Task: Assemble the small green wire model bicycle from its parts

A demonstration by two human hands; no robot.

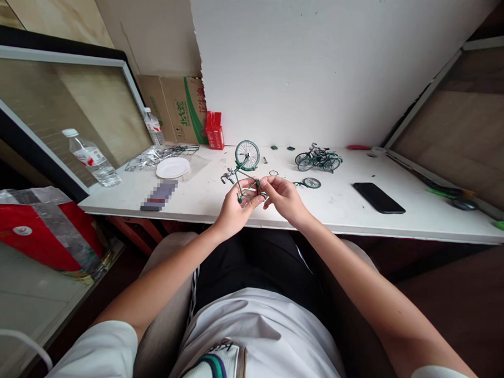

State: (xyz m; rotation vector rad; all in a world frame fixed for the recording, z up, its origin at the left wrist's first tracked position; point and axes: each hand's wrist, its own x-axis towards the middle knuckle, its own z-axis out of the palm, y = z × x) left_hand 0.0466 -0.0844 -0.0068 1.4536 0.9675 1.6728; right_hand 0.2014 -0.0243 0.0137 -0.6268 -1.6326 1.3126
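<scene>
Between my hands, just above the table's front part, is a green model bicycle (pixel 247 155) with one spoked wheel pointing away from me. My left hand (pixel 239 206) grips its frame from the left, fingers closed around the thin tubes. The fingertips of my right hand (pixel 281 197) pinch at the frame's near end; whether they hold a separate small part there is hidden. Beyond my right hand lies a loose wheel piece (pixel 312 183) in green and black. A small thin ring (pixel 273 173) lies on the table behind my hands.
Finished-looking model bicycles (pixel 319 158) stand at the back of the white table (pixel 338 215). A black phone (pixel 379 198) lies to the right. On the left are a white plate (pixel 173 168), a water bottle (pixel 90 158), plastic-wrapped parts (pixel 153 158) and a red box (pixel 215 130).
</scene>
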